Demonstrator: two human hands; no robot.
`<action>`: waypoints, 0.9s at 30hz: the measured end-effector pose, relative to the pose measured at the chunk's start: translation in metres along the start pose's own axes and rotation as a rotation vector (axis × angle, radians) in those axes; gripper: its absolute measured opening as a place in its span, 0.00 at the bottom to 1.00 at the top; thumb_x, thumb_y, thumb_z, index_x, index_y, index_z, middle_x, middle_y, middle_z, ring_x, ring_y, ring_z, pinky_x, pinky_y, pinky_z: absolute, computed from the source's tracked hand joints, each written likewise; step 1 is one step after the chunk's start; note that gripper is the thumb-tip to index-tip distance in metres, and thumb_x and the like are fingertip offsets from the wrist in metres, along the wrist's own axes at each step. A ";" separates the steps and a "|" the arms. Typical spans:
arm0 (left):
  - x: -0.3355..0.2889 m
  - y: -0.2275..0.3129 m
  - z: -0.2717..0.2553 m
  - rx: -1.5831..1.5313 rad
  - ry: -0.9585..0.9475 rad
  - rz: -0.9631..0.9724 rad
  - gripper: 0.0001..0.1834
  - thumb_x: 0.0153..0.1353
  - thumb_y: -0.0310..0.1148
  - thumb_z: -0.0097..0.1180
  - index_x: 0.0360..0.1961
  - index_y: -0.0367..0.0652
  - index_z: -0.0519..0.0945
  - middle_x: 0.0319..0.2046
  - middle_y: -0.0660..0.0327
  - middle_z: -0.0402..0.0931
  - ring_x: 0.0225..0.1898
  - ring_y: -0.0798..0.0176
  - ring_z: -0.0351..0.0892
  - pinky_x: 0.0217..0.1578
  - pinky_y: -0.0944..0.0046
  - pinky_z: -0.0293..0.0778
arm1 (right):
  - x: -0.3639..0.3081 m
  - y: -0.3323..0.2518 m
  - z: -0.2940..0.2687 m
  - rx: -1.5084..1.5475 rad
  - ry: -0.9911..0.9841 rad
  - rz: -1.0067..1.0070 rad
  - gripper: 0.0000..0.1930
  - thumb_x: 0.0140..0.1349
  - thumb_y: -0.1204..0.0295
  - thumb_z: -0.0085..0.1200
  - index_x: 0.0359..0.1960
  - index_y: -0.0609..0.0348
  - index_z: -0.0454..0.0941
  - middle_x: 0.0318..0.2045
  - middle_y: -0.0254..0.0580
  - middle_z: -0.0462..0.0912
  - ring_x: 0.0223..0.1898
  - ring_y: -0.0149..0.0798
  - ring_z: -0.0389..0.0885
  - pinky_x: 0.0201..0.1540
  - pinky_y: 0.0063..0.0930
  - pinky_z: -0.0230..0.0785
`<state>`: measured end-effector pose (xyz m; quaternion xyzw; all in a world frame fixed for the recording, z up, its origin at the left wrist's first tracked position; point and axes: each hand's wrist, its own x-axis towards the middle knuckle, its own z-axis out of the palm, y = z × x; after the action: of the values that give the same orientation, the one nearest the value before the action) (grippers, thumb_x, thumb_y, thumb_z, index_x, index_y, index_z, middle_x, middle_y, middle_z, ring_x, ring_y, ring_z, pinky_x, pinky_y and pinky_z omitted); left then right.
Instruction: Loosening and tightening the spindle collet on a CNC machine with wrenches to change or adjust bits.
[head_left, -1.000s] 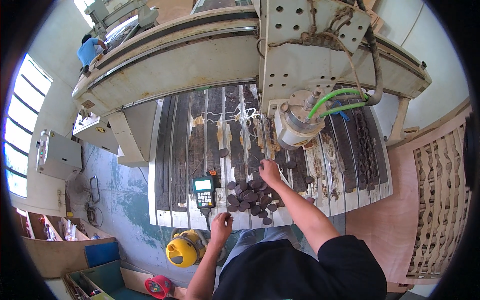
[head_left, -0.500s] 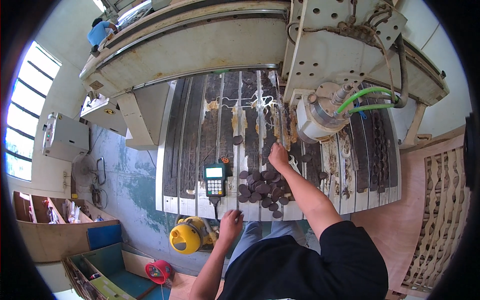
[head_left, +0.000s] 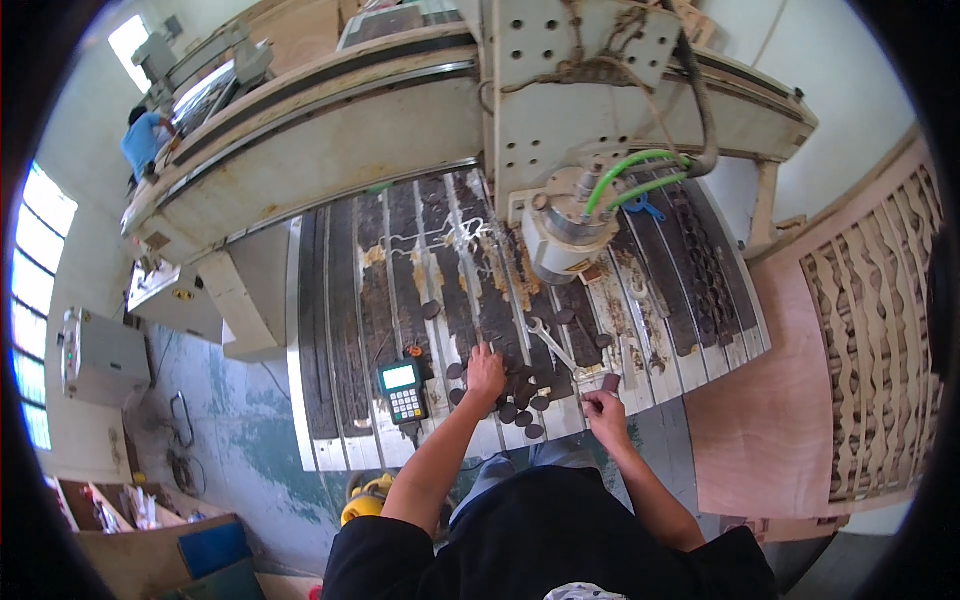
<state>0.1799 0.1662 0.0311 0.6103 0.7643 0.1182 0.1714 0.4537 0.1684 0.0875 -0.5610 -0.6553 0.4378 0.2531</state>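
While the big gantry machine (head_left: 320, 140) spans the far side, we stand at the near edge of its slatted bed (head_left: 330, 330), dark strips divided by bright metal rails. Its pale spindle (head_left: 565, 235), fed by green hoses (head_left: 625, 180), hangs over the bed beyond the work. Near the front edge lies a handheld controller (head_left: 402, 390) with a lit screen, and to its right the heap of dark round discs (head_left: 508, 412), partly hidden by us. Just beyond the heap's right side, a metal wrench (head_left: 555, 345) lies slantwise.

Half a second ago our right hand reached far over the bed and our left waited near the edge; now they have traded places. Our left hand (head_left: 487, 372) is over the heap's left part, fingers stretched forward; whether it pinches a disc we cannot tell. Our right hand (head_left: 605, 408), drawn back to the front edge, grips a reddish-brown block (head_left: 610, 383) that stands up from the fingers. We judge that this leaves the left to deal with the discs while the right is occupied. Smallest of all, a lone disc (head_left: 431, 310) lies well beyond the heap.
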 end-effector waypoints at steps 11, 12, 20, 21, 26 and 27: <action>-0.043 0.070 -0.101 -0.716 0.251 -0.003 0.12 0.51 0.24 0.60 0.37 0.36 0.74 0.30 0.50 0.77 0.33 0.53 0.80 0.34 0.57 0.75 | -0.021 -0.114 -0.029 0.412 -0.055 -0.046 0.07 0.62 0.77 0.54 0.40 0.66 0.76 0.30 0.35 0.79 0.28 0.25 0.78 0.30 0.19 0.71; -0.053 0.084 -0.125 -0.836 0.247 -0.033 0.11 0.51 0.23 0.61 0.36 0.35 0.74 0.30 0.51 0.78 0.30 0.56 0.81 0.31 0.60 0.75 | -0.020 -0.136 -0.031 0.414 -0.059 -0.049 0.07 0.62 0.77 0.54 0.40 0.66 0.76 0.30 0.35 0.79 0.28 0.25 0.78 0.30 0.19 0.71; -0.104 0.127 -0.217 -0.770 0.700 0.265 0.13 0.45 0.18 0.63 0.35 0.35 0.79 0.32 0.54 0.77 0.30 0.60 0.80 0.31 0.66 0.75 | -0.032 -0.269 -0.050 0.168 -0.076 -0.502 0.05 0.53 0.81 0.59 0.33 0.66 0.79 0.30 0.45 0.81 0.30 0.39 0.81 0.33 0.26 0.72; -0.108 0.128 -0.222 -0.765 0.756 0.299 0.14 0.44 0.17 0.64 0.35 0.35 0.79 0.33 0.54 0.77 0.31 0.59 0.80 0.31 0.66 0.75 | -0.033 -0.273 -0.050 0.166 -0.081 -0.507 0.05 0.53 0.81 0.59 0.33 0.66 0.79 0.30 0.45 0.81 0.30 0.39 0.81 0.33 0.26 0.72; -0.120 0.130 -0.238 -0.678 0.879 0.353 0.15 0.42 0.16 0.64 0.35 0.35 0.80 0.34 0.53 0.76 0.31 0.58 0.79 0.31 0.65 0.74 | -0.037 -0.283 -0.050 0.107 0.015 -0.750 0.07 0.49 0.84 0.60 0.32 0.65 0.80 0.28 0.44 0.82 0.30 0.38 0.82 0.33 0.26 0.72; -0.122 0.130 -0.239 -0.641 0.900 0.376 0.15 0.42 0.16 0.64 0.35 0.35 0.80 0.33 0.53 0.76 0.31 0.57 0.79 0.30 0.65 0.74 | -0.039 -0.284 -0.051 0.105 0.013 -0.751 0.07 0.49 0.84 0.60 0.32 0.65 0.80 0.28 0.44 0.82 0.30 0.38 0.82 0.33 0.26 0.72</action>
<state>0.2230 0.0842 0.3141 0.5430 0.5666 0.6194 -0.0180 0.3589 0.1496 0.3624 -0.2707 -0.7903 0.3441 0.4287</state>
